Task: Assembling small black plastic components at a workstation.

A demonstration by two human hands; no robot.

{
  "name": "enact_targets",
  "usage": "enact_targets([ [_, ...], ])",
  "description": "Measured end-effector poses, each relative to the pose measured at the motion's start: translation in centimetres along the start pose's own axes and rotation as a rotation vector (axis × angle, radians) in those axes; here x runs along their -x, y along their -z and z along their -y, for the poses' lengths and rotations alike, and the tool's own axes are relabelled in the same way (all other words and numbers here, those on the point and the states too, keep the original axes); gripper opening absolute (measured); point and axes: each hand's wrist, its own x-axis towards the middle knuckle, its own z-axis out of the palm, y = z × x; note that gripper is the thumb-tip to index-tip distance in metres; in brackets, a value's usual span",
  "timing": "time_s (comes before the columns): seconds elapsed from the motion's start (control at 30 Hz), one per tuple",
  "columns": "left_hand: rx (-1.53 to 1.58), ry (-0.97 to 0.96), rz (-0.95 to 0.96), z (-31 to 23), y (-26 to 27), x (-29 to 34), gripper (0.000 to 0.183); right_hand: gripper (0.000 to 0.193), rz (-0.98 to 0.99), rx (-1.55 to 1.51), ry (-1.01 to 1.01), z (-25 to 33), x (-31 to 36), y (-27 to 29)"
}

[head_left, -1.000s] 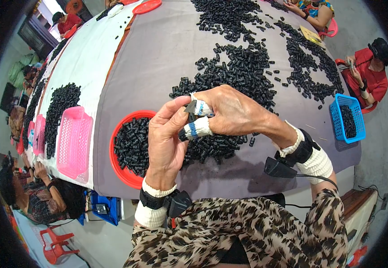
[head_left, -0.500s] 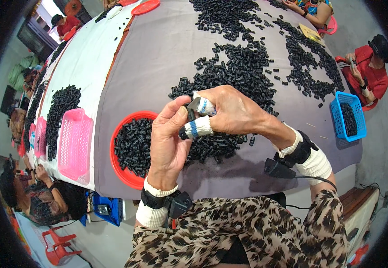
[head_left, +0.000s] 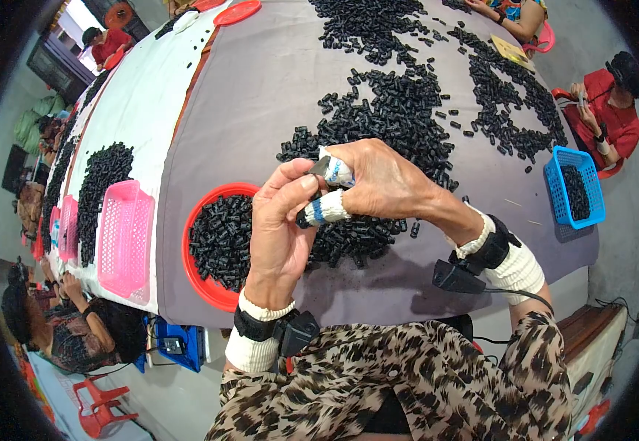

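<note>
My left hand (head_left: 279, 228) and my right hand (head_left: 397, 180) meet over the near part of the table, fingertips together. Between the left thumb and fingers is a small black part, now almost wholly hidden by them. A thin dark blade-like piece (head_left: 321, 166) shows at the right fingertips, pinched there. White cloth covers with blue marks wrap the right thumb and a finger. Behind and below the hands spreads a heap of short black cylindrical parts (head_left: 386, 117). To the left of my left hand, a red round tray (head_left: 224, 300) holds many more of them.
Pink baskets (head_left: 125, 242) stand at the left on white cloth. At the right edge is a blue basket (head_left: 591, 217) with black parts. A co-worker in red (head_left: 606, 110) sits beyond it; others sit along the left side. A red stool (head_left: 99, 408) is on the floor.
The hands stay almost in place. The left thumb has shifted slightly up toward the right fingertips, and the black part shows less than before.
</note>
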Motion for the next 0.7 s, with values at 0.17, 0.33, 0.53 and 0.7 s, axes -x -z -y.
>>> enact_targets([
  [0.17,0.039,0.006,-0.053,0.2,-0.2,0.1,0.018,0.030,-0.015,0.034,-0.006,0.0,0.1,0.0],
  [0.33,-0.067,-0.038,-0.029,0.2,0.5,0.1,0.018,0.031,-0.021,0.022,0.008,0.3,0.0,-0.2],
  [0.53,-0.131,-0.102,-0.158,-0.7,1.9,0.3,0.017,0.028,-0.013,0.026,0.016,-0.8,-0.4,-0.4],
  [0.7,-0.199,-0.193,-0.282,-2.6,6.3,1.7,0.017,0.026,0.018,0.047,-0.025,-3.1,-1.1,-0.5],
])
